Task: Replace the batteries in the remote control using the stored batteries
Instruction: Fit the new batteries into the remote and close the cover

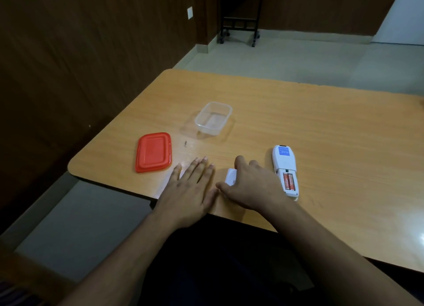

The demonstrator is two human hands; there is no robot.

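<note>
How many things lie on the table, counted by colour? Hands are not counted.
Red or orange: 3 (lid, two batteries in the remote)
White: 2 (remote, battery cover under the right hand)
Clear: 1 (container)
Total: 6

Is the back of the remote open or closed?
Open. The remote lies face down on the table with two orange batteries showing in its uncovered compartment. The right hand rests on a small white piece, likely the cover.
</note>
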